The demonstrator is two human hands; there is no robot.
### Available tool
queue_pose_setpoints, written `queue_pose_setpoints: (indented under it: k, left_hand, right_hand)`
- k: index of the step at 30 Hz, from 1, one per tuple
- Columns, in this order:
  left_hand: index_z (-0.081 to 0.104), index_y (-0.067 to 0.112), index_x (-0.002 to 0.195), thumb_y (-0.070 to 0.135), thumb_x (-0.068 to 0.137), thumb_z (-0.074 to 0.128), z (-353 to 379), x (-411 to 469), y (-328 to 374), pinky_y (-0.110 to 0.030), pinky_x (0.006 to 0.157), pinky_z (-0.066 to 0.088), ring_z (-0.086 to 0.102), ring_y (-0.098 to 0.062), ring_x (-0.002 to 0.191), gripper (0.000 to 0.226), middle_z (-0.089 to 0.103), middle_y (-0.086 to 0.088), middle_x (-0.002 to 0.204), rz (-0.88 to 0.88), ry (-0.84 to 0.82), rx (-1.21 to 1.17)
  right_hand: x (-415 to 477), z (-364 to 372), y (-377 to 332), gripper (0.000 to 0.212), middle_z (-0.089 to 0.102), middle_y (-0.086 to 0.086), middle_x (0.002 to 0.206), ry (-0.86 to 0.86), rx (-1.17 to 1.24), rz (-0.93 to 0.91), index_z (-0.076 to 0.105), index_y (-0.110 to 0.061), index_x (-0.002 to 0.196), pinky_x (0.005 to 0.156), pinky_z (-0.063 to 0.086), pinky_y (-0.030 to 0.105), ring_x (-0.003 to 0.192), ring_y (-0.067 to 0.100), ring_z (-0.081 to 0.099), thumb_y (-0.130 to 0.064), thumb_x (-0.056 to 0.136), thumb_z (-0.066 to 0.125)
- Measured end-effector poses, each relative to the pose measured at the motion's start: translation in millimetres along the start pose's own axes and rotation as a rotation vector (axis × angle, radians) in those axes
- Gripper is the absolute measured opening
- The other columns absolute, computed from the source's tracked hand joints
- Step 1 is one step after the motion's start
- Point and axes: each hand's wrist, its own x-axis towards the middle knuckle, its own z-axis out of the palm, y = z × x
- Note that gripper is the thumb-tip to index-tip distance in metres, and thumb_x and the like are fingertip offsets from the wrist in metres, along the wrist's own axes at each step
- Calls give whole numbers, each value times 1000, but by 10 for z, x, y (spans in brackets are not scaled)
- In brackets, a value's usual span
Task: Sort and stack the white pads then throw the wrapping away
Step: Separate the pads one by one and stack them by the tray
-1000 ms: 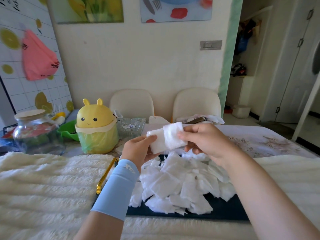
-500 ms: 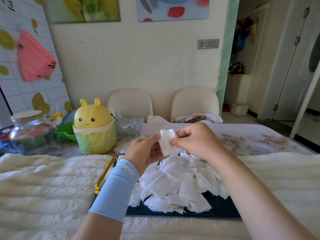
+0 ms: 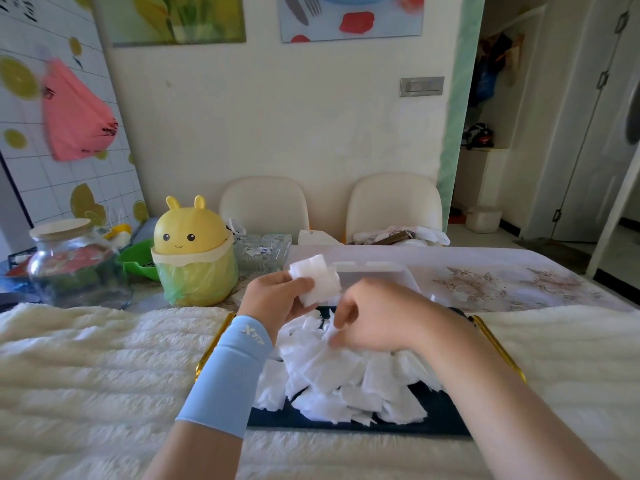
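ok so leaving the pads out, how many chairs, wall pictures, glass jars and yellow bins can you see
chairs: 2
wall pictures: 2
glass jars: 1
yellow bins: 1
total: 6

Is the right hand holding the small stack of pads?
No, the left hand grips the stack, while the right hand pinches the pile below.

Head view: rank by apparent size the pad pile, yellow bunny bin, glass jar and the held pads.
1. pad pile
2. yellow bunny bin and glass jar: too alike to rank
3. held pads
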Motion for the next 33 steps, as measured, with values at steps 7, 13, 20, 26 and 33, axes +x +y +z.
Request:
queue_pose_setpoints:
  k: [7, 13, 20, 26, 33]
  left_hand:
    - [67, 2, 96, 4, 88, 70, 23, -26, 19, -30, 66, 62, 73, -26, 81, 9, 72, -18, 99, -4, 6, -18]
    - [64, 8, 90, 8, 89, 70, 27, -39, 37, -36, 67, 63, 72, -31, 88, 5, 69, -18, 100, -29, 28, -61]
    - [68, -1, 107, 10, 86, 74, 27, -55, 9, -36, 72, 62, 75, -30, 83, 24, 74, -20, 100, -41, -13, -101]
    - [65, -7, 114, 9, 96, 60, 132, -144, 37, -30, 63, 60, 73, -31, 82, 24, 72, -26, 105, -39, -150, -120]
    - [65, -3, 119, 27, 100, 55, 152, -132, 42, -38, 79, 61, 72, -32, 94, 37, 74, -21, 104, -38, -232, -83]
  right_hand:
    - [56, 186, -7, 28, 67, 8, 106, -6, -213, 55, 70, -12, 110, 74, 57, 33, 87, 23, 65, -12, 82, 66]
    - [117, -40, 184, 16, 74, -3, 84, 188, 78, 95, 76, -25, 86, 69, 52, 23, 78, 16, 67, -24, 89, 61]
    - [34, -214, 162, 10, 78, 6, 88, 235, 1042, 33, 76, -12, 99, 55, 44, 24, 63, 13, 70, -11, 89, 74]
    - [89, -77, 113, 11, 70, -6, 66, 309, 973, 149, 75, -14, 88, 48, 36, 21, 57, 11, 69, -20, 82, 82]
    - [155, -30, 208, 18, 63, -9, 51, 351, 889, 183, 76, -18, 84, 41, 35, 10, 39, 4, 49, -30, 76, 86]
